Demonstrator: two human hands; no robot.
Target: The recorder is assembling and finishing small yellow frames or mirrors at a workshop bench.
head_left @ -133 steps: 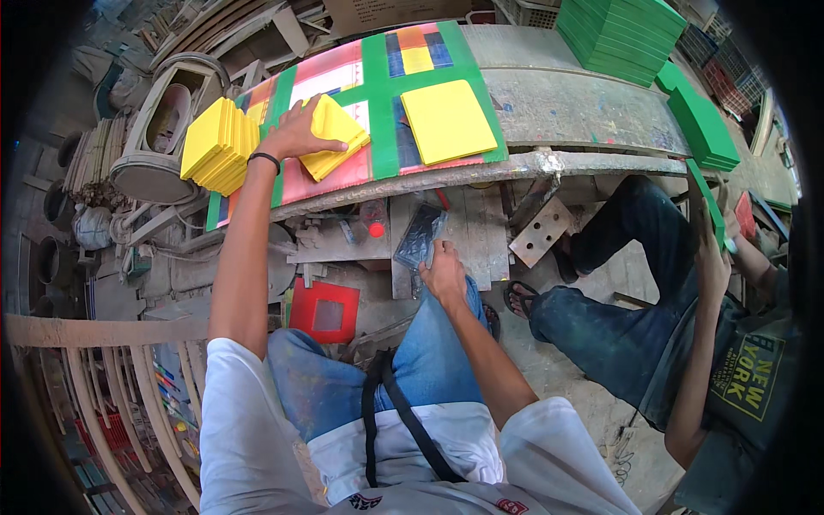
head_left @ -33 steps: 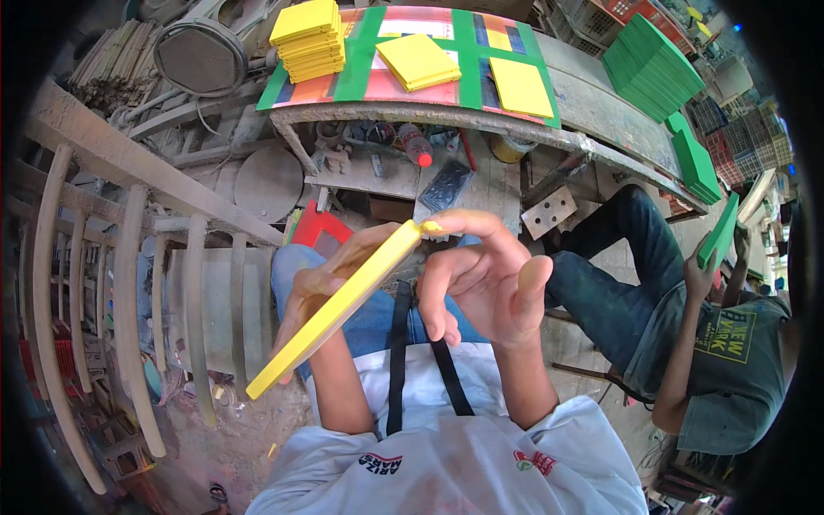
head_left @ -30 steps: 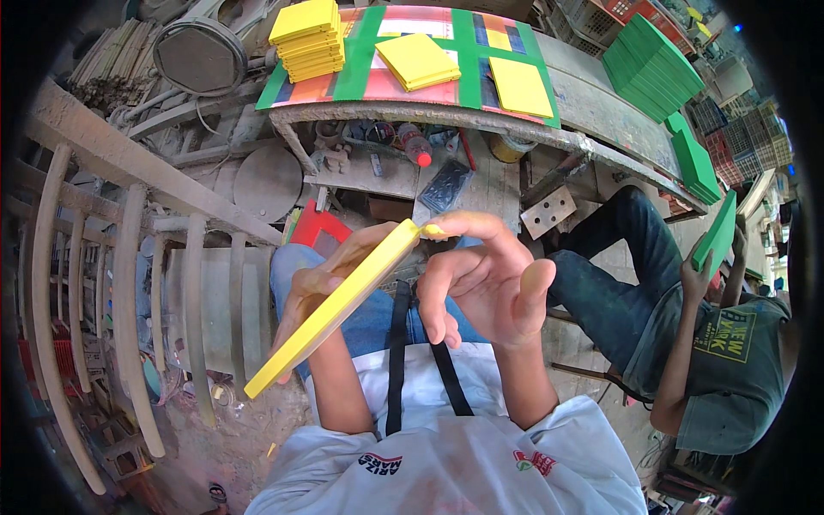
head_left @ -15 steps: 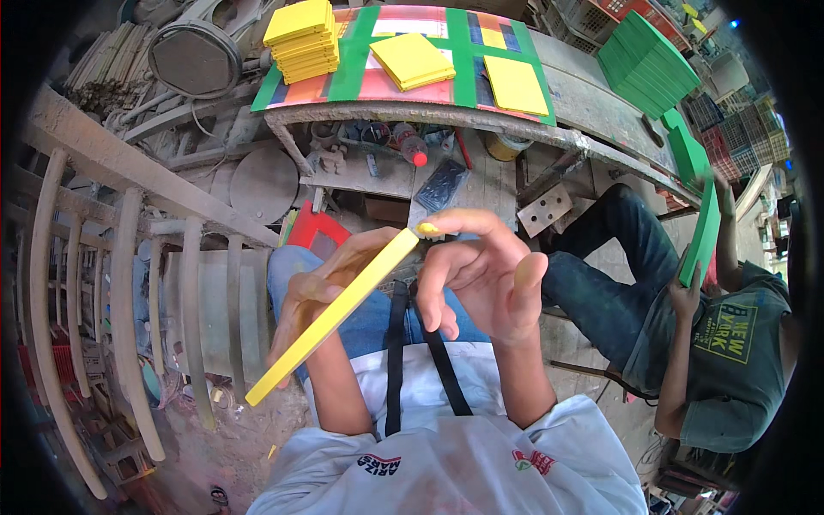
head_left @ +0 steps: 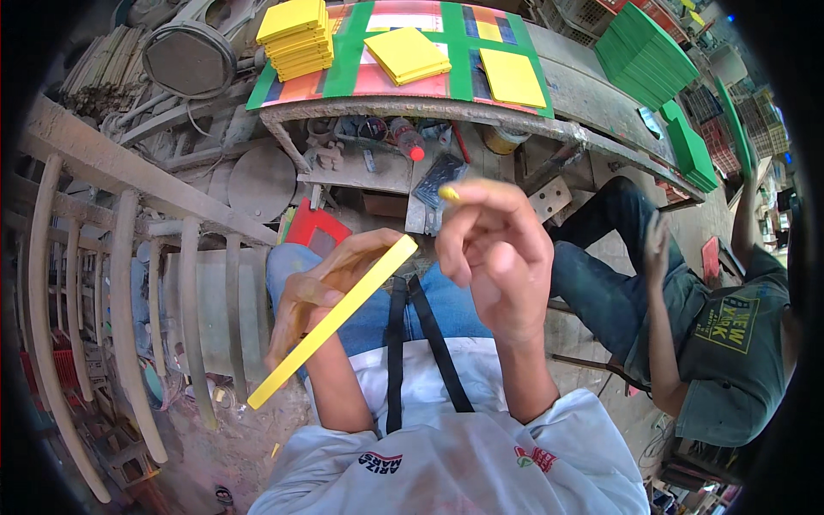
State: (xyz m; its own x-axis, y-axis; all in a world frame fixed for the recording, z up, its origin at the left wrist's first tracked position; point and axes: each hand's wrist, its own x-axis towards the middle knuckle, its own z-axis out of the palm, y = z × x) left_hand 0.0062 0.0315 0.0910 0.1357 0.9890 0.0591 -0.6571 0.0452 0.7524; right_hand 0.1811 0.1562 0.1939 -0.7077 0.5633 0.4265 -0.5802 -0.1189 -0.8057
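My left hand (head_left: 311, 287) grips a flat yellow panel (head_left: 333, 322), tilted and seen edge-on, in front of my lap. Its fingers lie behind the panel, and its broad face is turned away from view. Just to the right, my right hand (head_left: 506, 270) is raised apart from the panel, fingers bent and spread. A yellow dab (head_left: 449, 193) sits on its index fingertip; whether it is paint or putty I cannot tell. On the bench beyond, a tall yellow stack (head_left: 296, 43), a shorter yellow pile (head_left: 408, 53) and yellow panels at the right (head_left: 511, 77) lie on a green-banded sheet (head_left: 343, 73).
A wooden rail frame (head_left: 129, 283) stands close on my left. Under the bench are a bottle (head_left: 403, 137) and a dark tray (head_left: 438, 180). At the right a co-worker (head_left: 721, 335) sits holding up a green panel (head_left: 736, 129), near green stacks (head_left: 645, 56).
My right hand has drawn away from the panel's upper edge, to the right. My left hand keeps the panel nearly still. The co-worker has lifted a green panel farther off.
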